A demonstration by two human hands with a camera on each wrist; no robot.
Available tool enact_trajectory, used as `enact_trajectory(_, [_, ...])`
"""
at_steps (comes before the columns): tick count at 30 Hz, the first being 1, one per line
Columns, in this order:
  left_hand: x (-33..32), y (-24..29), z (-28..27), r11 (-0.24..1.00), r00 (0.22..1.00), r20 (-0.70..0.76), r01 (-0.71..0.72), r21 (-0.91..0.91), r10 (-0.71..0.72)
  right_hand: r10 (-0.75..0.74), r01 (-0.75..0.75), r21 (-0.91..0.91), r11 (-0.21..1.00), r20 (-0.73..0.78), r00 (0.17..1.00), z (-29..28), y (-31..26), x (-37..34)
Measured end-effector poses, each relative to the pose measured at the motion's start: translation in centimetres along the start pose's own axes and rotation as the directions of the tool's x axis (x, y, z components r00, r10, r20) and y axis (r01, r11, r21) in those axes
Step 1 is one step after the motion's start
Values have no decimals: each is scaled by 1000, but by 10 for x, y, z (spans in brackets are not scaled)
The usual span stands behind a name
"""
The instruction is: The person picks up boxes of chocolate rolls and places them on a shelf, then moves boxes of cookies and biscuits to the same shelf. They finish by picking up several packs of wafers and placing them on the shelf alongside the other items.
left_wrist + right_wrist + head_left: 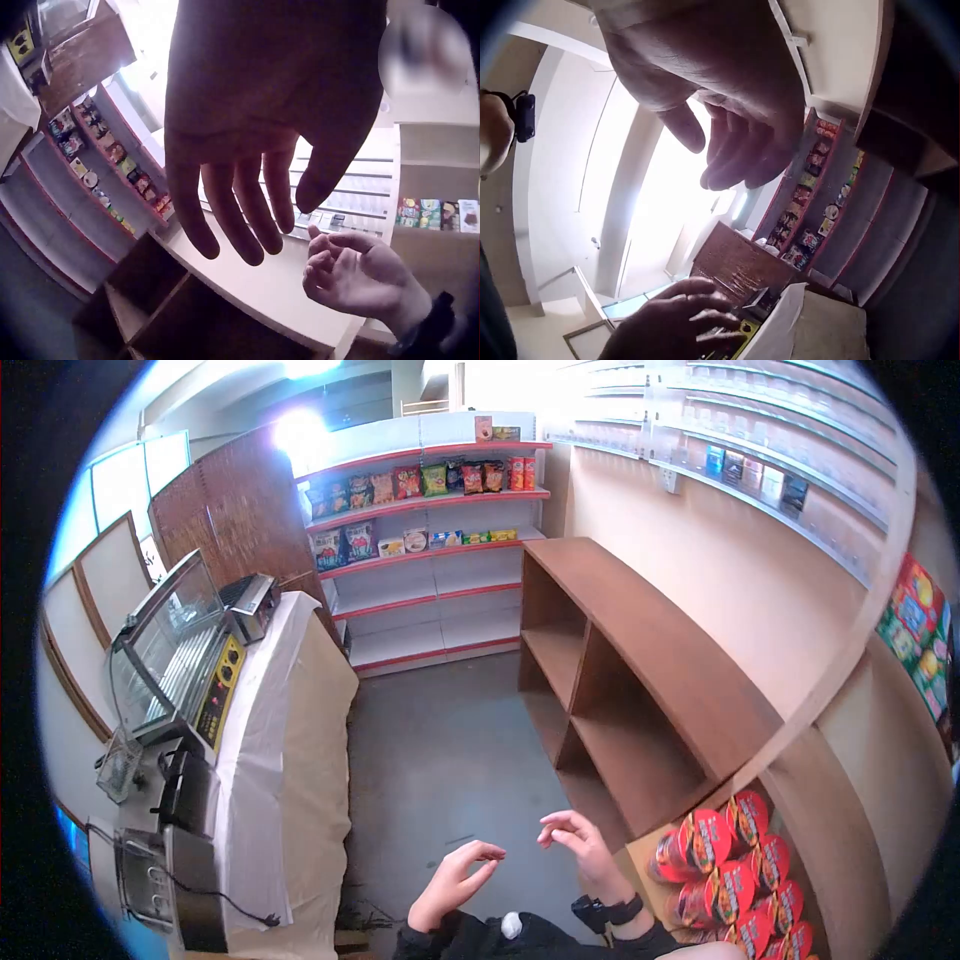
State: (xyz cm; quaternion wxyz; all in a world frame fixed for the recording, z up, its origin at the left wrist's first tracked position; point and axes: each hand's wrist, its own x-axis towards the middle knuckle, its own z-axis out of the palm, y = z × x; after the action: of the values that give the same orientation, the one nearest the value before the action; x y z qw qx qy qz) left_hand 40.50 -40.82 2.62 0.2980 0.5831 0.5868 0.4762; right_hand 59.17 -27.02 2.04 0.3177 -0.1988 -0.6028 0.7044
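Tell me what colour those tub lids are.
The tub lids are mainly red, clearest in the head view.

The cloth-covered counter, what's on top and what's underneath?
On top of the counter are machines, including a glass case with a yellow panel and a metal appliance beyond it. Underneath can't be seen: the hanging cloth covers it.

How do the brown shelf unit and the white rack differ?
The brown shelf unit is plain brown; the white rack is red-edged. The brown shelf unit shows no goods; the white rack holds snack packets. The brown shelf unit is lower than the white rack. Both stand on the grey floor.
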Motion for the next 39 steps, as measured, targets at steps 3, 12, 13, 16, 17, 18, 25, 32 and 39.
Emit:
enact_trajectory(3, [34,-36,-1,989,994,1,109,-102,-110,57,-60,45,997,68,996,-7,1,39])
enact_trajectory(12, [158,-119,-79,978,982,15,188,-95,-187,19,-19,3,1000,-36,999,-34,11,180])
enact_trajectory(13, [177,-129,-94,983,986,12,168,-76,-168,1,-1,-8,1000,-69,998,-37,9,198])
enact_trajectory(16, [245,-139,-138,989,989,26,145,-34,-145,-60,61,11,998,-128,990,-45,3,257])
enact_trajectory(17, [268,-144,-150,994,994,25,109,-18,-108,-86,93,45,995,-148,985,-48,5,277])
enact_trajectory(18, [292,-151,-161,998,998,22,65,-2,-65,-100,107,37,994,-153,983,-51,6,296])
enact_trajectory(25, [437,-181,-182,986,969,185,-167,-10,166,-60,62,0,998,-234,970,-64,2,395])
enact_trajectory(32, [520,-213,-184,975,955,266,-80,-206,135,-57,43,-52,998,-311,949,-126,30,504])
enact_trajectory(39, [640,-240,-233,983,996,77,-40,-181,55,-140,120,-94,988,-255,957,-182,4,656])
